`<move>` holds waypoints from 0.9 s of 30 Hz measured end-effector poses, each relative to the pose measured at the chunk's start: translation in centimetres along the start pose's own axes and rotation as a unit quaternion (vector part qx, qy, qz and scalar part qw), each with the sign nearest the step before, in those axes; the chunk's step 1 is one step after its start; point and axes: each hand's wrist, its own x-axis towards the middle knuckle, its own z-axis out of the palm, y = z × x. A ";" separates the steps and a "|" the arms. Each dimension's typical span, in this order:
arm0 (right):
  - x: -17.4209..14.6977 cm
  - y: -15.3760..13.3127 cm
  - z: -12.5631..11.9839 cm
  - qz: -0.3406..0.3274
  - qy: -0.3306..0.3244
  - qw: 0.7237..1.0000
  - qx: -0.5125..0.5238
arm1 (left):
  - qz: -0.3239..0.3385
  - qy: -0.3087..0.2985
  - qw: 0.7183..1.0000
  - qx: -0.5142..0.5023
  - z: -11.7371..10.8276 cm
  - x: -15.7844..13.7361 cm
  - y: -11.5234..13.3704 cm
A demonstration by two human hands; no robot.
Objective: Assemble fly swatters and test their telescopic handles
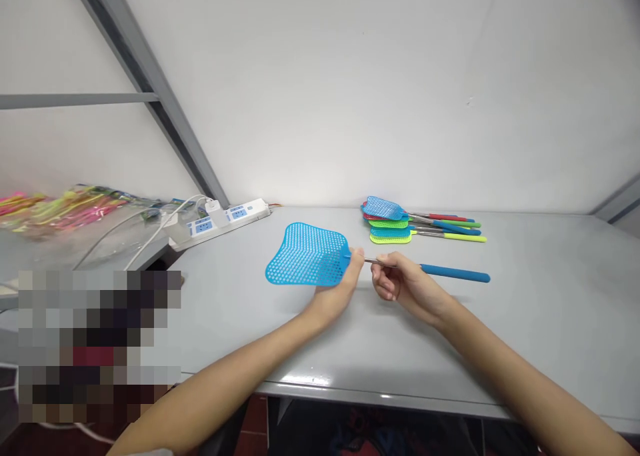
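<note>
A blue fly swatter (311,256) is held up above the grey table, its perforated head to the left and its blue grip to the right. My left hand (340,284) is closed round the neck, where the head joins the metal rod. Farther along the rod, my right hand (400,279) pinches it between thumb and fingers, short of the blue grip. Behind my hands lies a pile of fly swatters (390,224) in blue, red, green and yellow, heads to the left, handles to the right.
A white power strip (220,224) with plugs and cables lies at the table's back left. Beyond it are colourful bagged items (75,209) on a neighbouring surface. A white wall (375,96) backs the table (540,296). A grey metal frame post (150,89) rises at left. The lower left is pixelated.
</note>
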 end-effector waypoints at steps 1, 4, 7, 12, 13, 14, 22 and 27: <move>-0.1 0.0 -0.1 0.010 -0.019 1.000 0.006 | 0.016 -0.008 1.000 0.017 0.0 -0.3 -0.1; -0.1 0.4 -0.1 0.022 -0.044 0.999 0.017 | 0.032 -0.047 0.998 0.018 0.1 -0.7 -0.7; -0.1 0.8 0.1 0.015 -0.030 0.999 0.016 | 0.013 -0.071 0.997 -0.027 0.1 -0.6 -1.4; 0.0 0.9 0.2 0.008 -0.002 1.000 0.030 | -0.013 -0.112 0.988 -0.103 0.2 0.1 -2.0; 0.0 0.9 0.1 0.008 0.001 0.999 0.036 | -0.014 -0.115 0.987 -0.108 0.2 0.2 -2.0; 0.1 0.9 0.1 0.008 0.004 0.999 0.042 | -0.015 -0.118 0.987 -0.108 0.3 0.2 -2.0; 0.2 1.6 0.2 0.036 0.004 0.997 0.060 | -0.018 -0.136 0.990 -0.034 0.6 0.0 -2.2; 0.4 2.0 0.2 0.049 0.010 0.997 0.065 | -0.053 -0.164 0.979 -0.105 0.6 0.1 -2.2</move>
